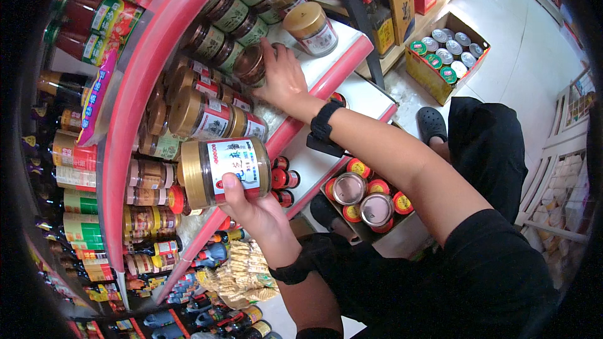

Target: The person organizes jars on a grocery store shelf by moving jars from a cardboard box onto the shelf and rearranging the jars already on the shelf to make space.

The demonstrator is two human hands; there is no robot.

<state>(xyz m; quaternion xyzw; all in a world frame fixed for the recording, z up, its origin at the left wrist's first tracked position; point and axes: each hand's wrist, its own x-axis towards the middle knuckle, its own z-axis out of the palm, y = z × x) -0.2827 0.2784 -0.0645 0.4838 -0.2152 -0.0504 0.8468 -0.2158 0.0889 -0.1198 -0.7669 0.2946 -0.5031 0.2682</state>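
My left hand (259,212) holds up a glass jar (238,169) with a gold lid and a white printed label, its thumb across the label. The jar is tilted on its side in this view, in front of the shelf. My right hand (285,75) reaches onto the white shelf (346,37), its fingers around a small dark-brown jar (249,63). Beside that hand, green-labelled jars (231,12) stand in rows. A gold-lidded jar (311,30) stands near the shelf's corner. More gold-lidded jars (202,113) line the shelf between my hands.
A pink shelf edge (120,103) curves along the left. Below my right arm, a cardboard box holds red-lidded and silver-lidded jars (377,209). An open carton of cans (445,56) stands on the floor (499,14). Bagged yellowish goods (247,268) sit low down. A white rack (556,174) is at right.
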